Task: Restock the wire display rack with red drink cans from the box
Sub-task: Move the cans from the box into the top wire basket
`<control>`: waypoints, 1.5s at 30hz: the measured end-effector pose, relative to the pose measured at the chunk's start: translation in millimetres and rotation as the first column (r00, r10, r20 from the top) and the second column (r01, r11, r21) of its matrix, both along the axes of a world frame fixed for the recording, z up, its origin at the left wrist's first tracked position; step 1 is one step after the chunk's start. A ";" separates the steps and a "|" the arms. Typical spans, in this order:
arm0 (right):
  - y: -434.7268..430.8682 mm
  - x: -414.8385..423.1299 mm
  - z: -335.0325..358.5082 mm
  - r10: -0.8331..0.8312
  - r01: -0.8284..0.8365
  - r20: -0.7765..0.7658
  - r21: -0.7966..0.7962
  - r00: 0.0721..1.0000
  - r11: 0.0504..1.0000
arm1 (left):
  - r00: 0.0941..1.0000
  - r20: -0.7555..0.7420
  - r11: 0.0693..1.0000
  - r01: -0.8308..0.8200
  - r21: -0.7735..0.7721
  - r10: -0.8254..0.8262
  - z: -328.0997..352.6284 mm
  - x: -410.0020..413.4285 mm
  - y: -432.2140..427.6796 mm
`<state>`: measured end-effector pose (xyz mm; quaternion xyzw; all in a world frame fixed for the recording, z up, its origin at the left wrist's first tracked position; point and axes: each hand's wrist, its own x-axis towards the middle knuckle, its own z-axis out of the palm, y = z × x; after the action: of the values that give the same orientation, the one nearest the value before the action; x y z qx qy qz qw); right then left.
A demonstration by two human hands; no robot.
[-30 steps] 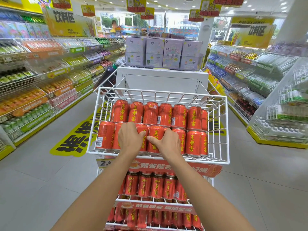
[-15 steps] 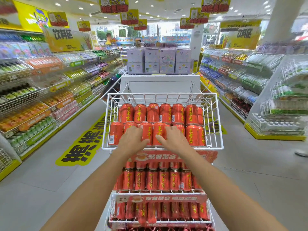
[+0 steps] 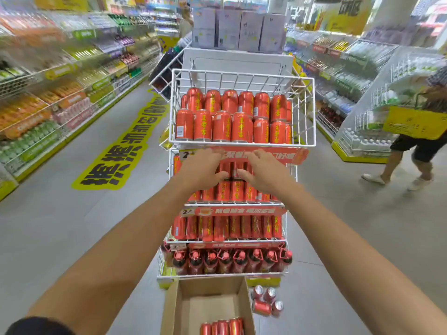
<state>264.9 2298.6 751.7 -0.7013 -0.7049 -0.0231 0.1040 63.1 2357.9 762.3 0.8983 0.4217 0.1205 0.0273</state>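
Note:
The white wire display rack [image 3: 309, 112] stands ahead with red drink cans [image 3: 221, 125] filling its top basket in two rows. More red cans fill the lower tiers, and red-capped bottles [image 3: 226, 261] stand on the bottom one. My left hand [image 3: 198, 169] and my right hand [image 3: 263, 171] hover in front of the second tier with fingers spread, holding nothing. An open cardboard box [image 3: 176, 303] sits on the floor at the rack's foot, with several red cans [image 3: 222, 327] in its near end.
Several loose cans [image 3: 266, 302] lie on the floor right of the box. A person with a yellow basket [image 3: 414, 122] walks at the right. Stocked shelves line both aisles. A yellow floor sticker [image 3: 116, 155] lies to the left.
Both hands came off the top basket's front cans and dropped to the second tier. The view tilted down and back, bringing the box and floor cans into sight. A person entered at right.

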 end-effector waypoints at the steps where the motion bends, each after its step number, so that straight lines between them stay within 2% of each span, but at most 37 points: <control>1: -4.1 -1.9 -7.8 0.002 -0.002 -0.010 0.003 1.000 1.000 | 1.000 -0.006 1.000 -0.010 -0.009 0.010 -8.2 -3.4 -7.0; 6: -18.0 -10.2 -68.2 0.012 -0.017 -0.062 -0.074 0.998 0.997 | 0.995 -0.048 0.984 -0.092 -0.151 0.086 -77.5 -10.9 -21.6; 12: -26.1 -5.8 -212.2 0.002 -0.046 -0.174 -0.244 0.985 0.969 | 0.993 -0.068 0.929 -0.115 -0.351 0.097 -215.5 -1.0 -33.0; 17: -62.6 -13.1 -365.6 -0.090 -0.038 -0.255 -0.459 0.963 0.888 | 0.979 -0.171 0.785 -0.191 -0.589 0.110 -367.3 -3.5 -70.9; 23: -120.8 -24.1 -530.5 -0.235 -0.031 -0.279 -0.702 0.931 0.712 | 0.933 -0.324 0.585 -0.351 -0.731 0.155 -526.0 -19.0 -120.8; 26: -136.5 -27.1 -592.7 -0.298 -0.018 -0.282 -0.753 0.912 0.658 | 0.927 -0.330 0.528 -0.374 -0.762 0.180 -588.2 -20.7 -134.2; 31: -128.2 -17.6 -699.6 -0.369 0.029 -0.279 -0.763 0.887 0.646 | 0.938 -0.300 0.551 -0.346 -0.760 0.175 -696.9 -3.0 -123.9; 36: -121.5 -3.3 -793.0 -0.436 0.084 -0.243 -0.790 0.867 0.607 | 0.939 -0.304 0.521 -0.342 -0.782 0.160 -796.4 19.8 -116.6; 41: -116.5 4.9 -874.1 -0.523 0.127 -0.208 -0.837 0.826 0.533 | 0.928 -0.333 0.456 -0.372 -0.809 0.167 -886.8 39.1 -118.6; 45: -98.7 12.3 -923.4 -0.594 0.182 -0.178 -0.850 0.785 0.495 | 0.893 -0.352 0.361 -0.438 -0.824 0.281 -936.3 49.1 -111.7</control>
<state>277.2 2200.0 -171.8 -0.8000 -0.4101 0.4326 -0.0680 112.1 2246.2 -174.0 0.6403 0.6079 -0.1825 0.4326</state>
